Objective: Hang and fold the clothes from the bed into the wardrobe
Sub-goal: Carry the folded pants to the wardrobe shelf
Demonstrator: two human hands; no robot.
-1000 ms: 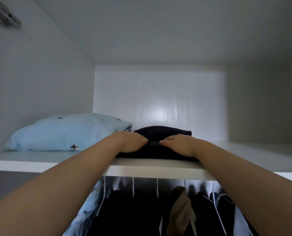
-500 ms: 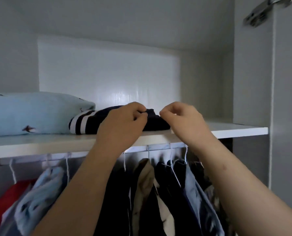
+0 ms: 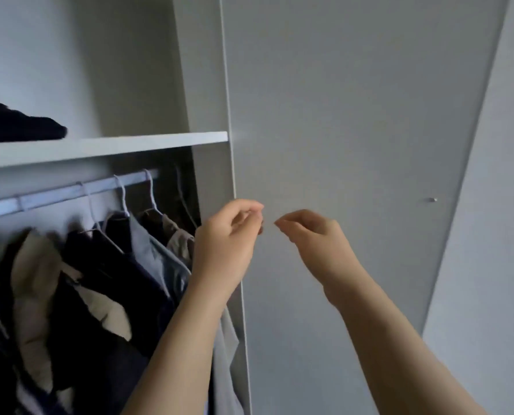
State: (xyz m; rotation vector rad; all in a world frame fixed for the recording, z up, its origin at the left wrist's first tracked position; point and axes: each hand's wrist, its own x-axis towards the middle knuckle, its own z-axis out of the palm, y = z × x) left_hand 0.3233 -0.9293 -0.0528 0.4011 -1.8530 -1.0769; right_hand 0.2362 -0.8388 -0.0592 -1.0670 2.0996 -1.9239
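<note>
The folded dark garment [image 3: 19,124] lies on the white wardrobe shelf [image 3: 136,142] at the far left, partly cut off by the frame edge. My left hand [image 3: 225,241] and my right hand [image 3: 312,238] hover side by side in front of the wardrobe's right side panel, well below and to the right of the garment. The fingers of both hands are loosely curled and hold nothing. Under the shelf, several dark, grey and beige clothes [image 3: 100,265] hang on hangers from the rail [image 3: 64,193].
The open wardrobe door [image 3: 354,130] fills the middle and right, with a small knob [image 3: 432,200] near its far edge. A pale wall [image 3: 495,235] stands to the right of it. The shelf right of the garment is bare.
Both hands let go of the folded dark garment and drew back down and to the right, away from the shelf. The view swung right, so the blue pillow left the frame.
</note>
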